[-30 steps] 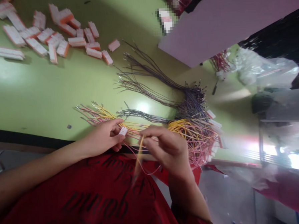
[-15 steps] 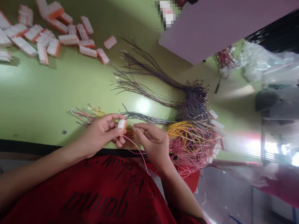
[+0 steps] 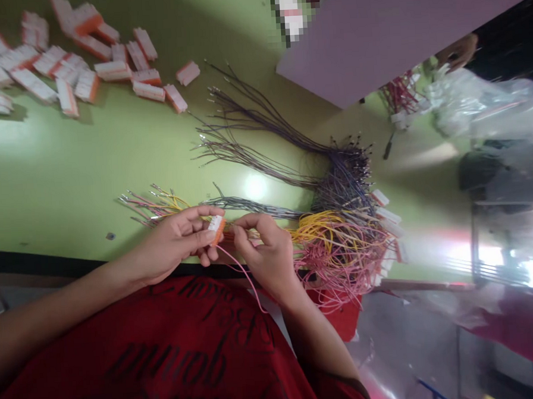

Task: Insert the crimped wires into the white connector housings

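Note:
My left hand (image 3: 175, 246) pinches a small white and orange connector (image 3: 216, 228) just above the near edge of the green table (image 3: 90, 167). A pink wire (image 3: 241, 271) hangs from the connector toward my red shirt. My right hand (image 3: 262, 250) is closed in a pinch right beside the connector, its fingertips on a thin wire end I can barely make out. Bundles of yellow and pink wires (image 3: 335, 243) lie just right of my hands, and more yellow and pink wire ends (image 3: 153, 202) fan out behind my left hand.
Several white and orange connectors (image 3: 76, 60) lie scattered at the far left of the table. Grey and purple wire bundles (image 3: 281, 145) spread across the middle. A pale purple board (image 3: 374, 33) stands at the upper right, with clear plastic bags (image 3: 476, 111) and another person's hand (image 3: 458, 51) beside it.
My right hand has come down from a raised position with a yellow wire and closed in on the connector. My left hand stayed put, holding the connector.

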`<state>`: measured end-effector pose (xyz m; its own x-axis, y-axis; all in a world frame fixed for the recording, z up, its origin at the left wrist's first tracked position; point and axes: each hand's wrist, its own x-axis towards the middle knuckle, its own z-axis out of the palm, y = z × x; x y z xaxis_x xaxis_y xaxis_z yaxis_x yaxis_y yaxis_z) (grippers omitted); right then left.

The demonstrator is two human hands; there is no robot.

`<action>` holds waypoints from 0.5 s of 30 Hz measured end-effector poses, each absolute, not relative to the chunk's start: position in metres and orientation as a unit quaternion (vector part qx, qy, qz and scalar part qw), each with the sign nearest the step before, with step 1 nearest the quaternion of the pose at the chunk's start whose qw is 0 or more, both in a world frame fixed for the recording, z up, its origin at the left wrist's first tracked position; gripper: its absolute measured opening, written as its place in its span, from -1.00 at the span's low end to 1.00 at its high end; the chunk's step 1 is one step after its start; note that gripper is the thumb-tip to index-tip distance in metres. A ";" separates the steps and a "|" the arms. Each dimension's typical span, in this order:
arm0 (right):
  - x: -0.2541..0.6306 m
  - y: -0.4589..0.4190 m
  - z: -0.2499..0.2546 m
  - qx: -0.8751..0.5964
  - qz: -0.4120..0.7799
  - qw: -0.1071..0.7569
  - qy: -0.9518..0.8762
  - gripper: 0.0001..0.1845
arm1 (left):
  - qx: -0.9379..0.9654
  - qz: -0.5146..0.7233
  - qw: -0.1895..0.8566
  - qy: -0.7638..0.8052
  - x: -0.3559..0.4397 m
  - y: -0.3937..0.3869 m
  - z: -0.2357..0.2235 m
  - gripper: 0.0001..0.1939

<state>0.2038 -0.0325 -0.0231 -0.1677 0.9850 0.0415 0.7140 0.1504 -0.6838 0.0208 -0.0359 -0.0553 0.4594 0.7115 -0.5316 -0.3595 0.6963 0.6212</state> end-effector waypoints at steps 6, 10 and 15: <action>0.204 -0.034 -0.029 -0.593 0.252 0.245 -0.724 -0.76 | 0.243 0.314 0.815 0.422 0.023 -0.036 -0.056 -0.61; 0.202 -0.037 -0.037 -0.589 0.279 0.250 -0.716 -0.78 | 0.252 0.299 0.812 0.433 0.025 -0.034 -0.055 -0.61; 0.200 -0.038 -0.036 -0.616 0.465 0.273 -0.574 -0.92 | 0.262 0.298 0.800 0.450 0.024 -0.035 -0.052 -0.58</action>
<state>0.2005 -0.0379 -0.0358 -0.0917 0.9613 -0.2600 0.4535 -0.1921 -0.8703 0.0243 -0.0350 -0.0524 0.4169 0.7127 -0.5641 -0.2419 0.6852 0.6870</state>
